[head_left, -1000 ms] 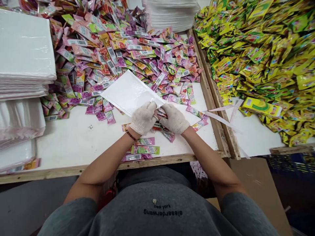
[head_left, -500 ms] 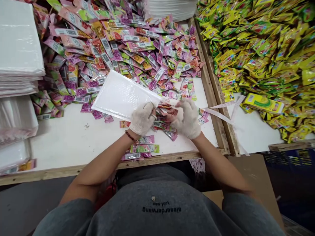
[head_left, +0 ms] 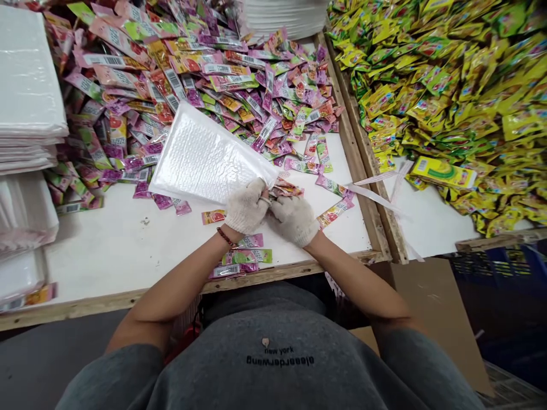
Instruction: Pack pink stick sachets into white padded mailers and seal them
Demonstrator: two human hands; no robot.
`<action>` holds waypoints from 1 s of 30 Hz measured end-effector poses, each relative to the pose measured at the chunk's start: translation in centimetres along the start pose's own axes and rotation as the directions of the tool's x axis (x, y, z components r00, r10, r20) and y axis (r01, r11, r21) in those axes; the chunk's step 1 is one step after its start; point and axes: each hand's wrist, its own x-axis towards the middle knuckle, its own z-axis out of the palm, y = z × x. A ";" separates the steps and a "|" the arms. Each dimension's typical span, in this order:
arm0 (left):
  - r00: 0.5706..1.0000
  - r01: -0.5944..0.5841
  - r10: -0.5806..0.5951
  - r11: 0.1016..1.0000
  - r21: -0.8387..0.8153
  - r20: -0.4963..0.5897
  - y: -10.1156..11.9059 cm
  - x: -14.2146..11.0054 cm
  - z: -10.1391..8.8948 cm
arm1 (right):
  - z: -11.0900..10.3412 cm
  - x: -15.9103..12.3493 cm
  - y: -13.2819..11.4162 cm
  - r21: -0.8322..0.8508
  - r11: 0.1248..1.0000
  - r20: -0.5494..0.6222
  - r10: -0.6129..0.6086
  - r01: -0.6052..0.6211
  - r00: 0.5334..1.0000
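Observation:
A white padded bubble mailer (head_left: 209, 154) lies tilted across the edge of a heap of small stick packets. My left hand (head_left: 247, 206), in a cream knit glove with bare fingertips, is closed on its right end, by the opening. My right hand (head_left: 294, 219), gloved alike, is closed right beside it, the fingers of both hands nearly meeting. A small bunch of stick packets (head_left: 289, 188) shows at the mailer's mouth, just beyond my right fingers. How deep they sit inside is hidden. Several loose packets (head_left: 248, 256) lie below my left wrist.
The big heap of pink, purple and green packets (head_left: 213, 74) fills the back. Stacked white mailers (head_left: 29, 91) stand at left. Wooden strips (head_left: 363, 154) divide off a pile of yellow packets (head_left: 448, 102) at right. Torn white strips (head_left: 376, 196) lie over the divider.
My right hand has moved left and closed near my left hand at the mailer's opening. The packets below the mouth are no longer seen there. The view has shifted slightly.

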 end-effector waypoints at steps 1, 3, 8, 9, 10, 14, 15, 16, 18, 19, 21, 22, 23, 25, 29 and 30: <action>1.000 0.003 -0.003 1.000 0.002 -0.018 -0.1 0.0 0.0 | -0.5 0.2 -0.2 0.012 1.000 0.031 0.028 -0.028 0.999; 0.998 0.003 -0.002 1.000 0.028 -0.061 -0.4 -0.1 -0.2 | -1.2 0.1 -0.1 0.027 0.994 0.071 0.106 -0.108 0.992; 0.999 -0.024 0.025 0.999 0.030 -0.033 -0.3 0.0 -0.3 | -1.1 -0.2 -0.2 -0.001 0.984 0.068 0.180 -0.180 0.981; 1.000 -0.025 0.025 1.000 -0.015 -0.009 -0.2 0.2 -0.3 | -0.8 0.2 -0.6 -0.002 0.987 0.060 0.160 -0.160 0.985; 1.000 -0.019 0.020 0.997 -0.077 0.014 -0.1 0.3 -0.4 | -0.5 0.6 -0.9 0.004 0.990 0.046 0.141 -0.141 0.989; 0.993 0.115 -0.093 0.916 -0.385 0.076 -0.3 1.1 -0.9 | 0.5 1.5 -1.1 0.172 0.983 -0.034 0.067 -0.060 0.997; 0.986 0.166 -0.143 0.877 -0.450 0.085 -0.6 1.3 -1.1 | 0.6 1.1 -0.5 0.260 0.965 -0.078 0.050 -0.029 0.996; 0.978 0.209 -0.189 0.836 -0.508 0.091 -0.8 1.5 -1.3 | 0.5 0.4 0.2 0.353 0.936 -0.141 0.062 -0.008 0.988; 0.963 0.261 -0.249 0.755 -0.601 0.105 -1.4 1.7 -1.5 | 0.3 -1.4 2.2 0.531 0.846 -0.252 0.218 -0.053 0.943; 0.958 0.274 -0.263 0.717 -0.641 0.115 -1.6 1.8 -1.5 | 0.2 -2.3 3.2 0.619 0.775 -0.243 0.344 -0.128 0.907; 0.948 0.299 -0.284 0.642 -0.706 0.143 -1.7 1.8 -1.7 | 0.0 -3.3 4.8 0.787 0.531 -0.037 0.548 -0.313 0.836; 0.942 0.314 -0.297 0.604 -0.732 0.158 -1.6 1.8 -1.8 | 0.1 -3.3 5.3 0.845 0.365 0.123 0.578 -0.391 0.807; 0.935 0.327 -0.312 0.565 -0.758 0.170 -1.5 1.8 -1.9 | 0.1 -2.9 5.6 0.876 0.193 0.277 0.549 -0.442 0.788; 0.922 0.345 -0.334 0.483 -0.805 0.195 -1.0 1.7 -2.4 | 0.2 -1.3 5.4 0.881 -0.102 0.460 0.418 -0.462 0.783; 0.923 0.342 -0.319 0.413 -0.844 0.217 0.1 1.8 -4.1 | -1.1 3.1 3.6 0.863 -0.280 0.487 0.239 -0.420 0.840; 0.927 0.334 -0.309 0.434 -0.837 0.210 0.4 2.0 -4.7 | -1.8 4.0 3.1 0.890 -0.208 0.447 0.223 -0.405 0.866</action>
